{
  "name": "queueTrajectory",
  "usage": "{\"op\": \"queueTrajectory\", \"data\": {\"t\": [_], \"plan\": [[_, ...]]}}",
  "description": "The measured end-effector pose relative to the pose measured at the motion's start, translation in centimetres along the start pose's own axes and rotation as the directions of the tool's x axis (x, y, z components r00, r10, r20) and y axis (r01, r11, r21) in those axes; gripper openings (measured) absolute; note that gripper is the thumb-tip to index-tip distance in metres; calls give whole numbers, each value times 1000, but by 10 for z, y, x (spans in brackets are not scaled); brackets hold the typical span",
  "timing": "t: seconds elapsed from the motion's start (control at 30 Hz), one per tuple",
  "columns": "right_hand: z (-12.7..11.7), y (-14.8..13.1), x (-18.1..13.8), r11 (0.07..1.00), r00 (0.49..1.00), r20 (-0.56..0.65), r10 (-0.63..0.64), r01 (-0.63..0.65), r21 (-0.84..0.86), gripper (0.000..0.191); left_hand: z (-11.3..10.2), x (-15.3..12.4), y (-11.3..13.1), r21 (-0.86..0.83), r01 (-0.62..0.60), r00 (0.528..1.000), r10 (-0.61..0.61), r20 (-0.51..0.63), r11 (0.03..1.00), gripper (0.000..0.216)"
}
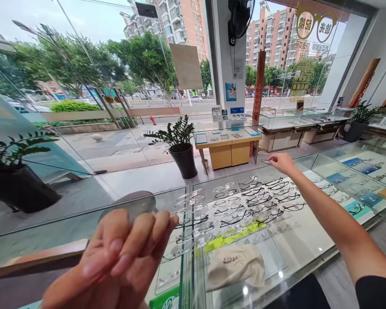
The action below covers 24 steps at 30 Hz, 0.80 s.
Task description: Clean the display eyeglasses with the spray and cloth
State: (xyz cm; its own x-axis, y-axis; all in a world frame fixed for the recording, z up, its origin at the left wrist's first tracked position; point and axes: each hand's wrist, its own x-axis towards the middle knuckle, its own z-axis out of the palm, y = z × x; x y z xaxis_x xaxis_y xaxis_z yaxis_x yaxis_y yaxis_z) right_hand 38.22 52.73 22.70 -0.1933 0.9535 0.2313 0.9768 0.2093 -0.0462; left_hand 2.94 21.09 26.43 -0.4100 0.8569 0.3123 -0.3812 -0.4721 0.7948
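Note:
My right hand [281,162] reaches across the glass display counter [296,240] to its far edge. Its fingers are pinched on a thin pair of glasses [266,162] lying on the glass top. My left hand [122,257] is raised close to the camera at the lower left. Its fingers are curled loosely together, with nothing visible in them. Under the glass lie rows of spectacle frames [244,201], and a beige cloth [234,266] rests inside the case near me.
A potted plant [182,150] stands on the floor beyond the counter, and another plant [16,180] sits at the left. More glass display cases [292,122] and a wooden cabinet [228,150] line the shop window. Cases with blue cards [360,171] run to the right.

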Motion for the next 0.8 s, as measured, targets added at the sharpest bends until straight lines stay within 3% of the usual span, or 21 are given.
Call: {"op": "queueTrajectory", "data": {"t": [0.07,0.13,0.17,0.27,0.33,0.43,0.57,0.7,0.8], "plan": [[-16,-9,-18,987,993,-97,-70,83,136,31,23,-9,4,60,-60,998,61,-18,996,34],[-26,-20,-39,944,972,-185,-147,193,267,26,37,-9,3,88,-91,989,79,129,992,47],[-30,-26,-49,917,959,-219,-181,245,316,24,40,-5,-2,82,-121,985,109,135,989,47],[-32,-49,-78,808,910,-311,-274,393,439,20,34,19,-32,125,-177,979,162,122,976,38],[-25,-68,-94,717,869,-366,-332,485,501,19,22,37,-65,217,-140,986,116,117,966,35],[-1,-103,-111,620,819,-446,-361,569,541,19,-3,53,-117,364,-60,992,15,126,929,40],[49,-145,-122,566,777,-529,-342,620,544,25,-33,54,-167,504,-86,994,37,107,860,45],[90,-167,-124,553,736,-580,-349,661,507,33,-50,50,-186,546,-75,995,30,91,835,40],[107,-169,-123,552,708,-582,-400,693,464,36,-53,48,-190,557,-72,995,19,102,827,35]]}}
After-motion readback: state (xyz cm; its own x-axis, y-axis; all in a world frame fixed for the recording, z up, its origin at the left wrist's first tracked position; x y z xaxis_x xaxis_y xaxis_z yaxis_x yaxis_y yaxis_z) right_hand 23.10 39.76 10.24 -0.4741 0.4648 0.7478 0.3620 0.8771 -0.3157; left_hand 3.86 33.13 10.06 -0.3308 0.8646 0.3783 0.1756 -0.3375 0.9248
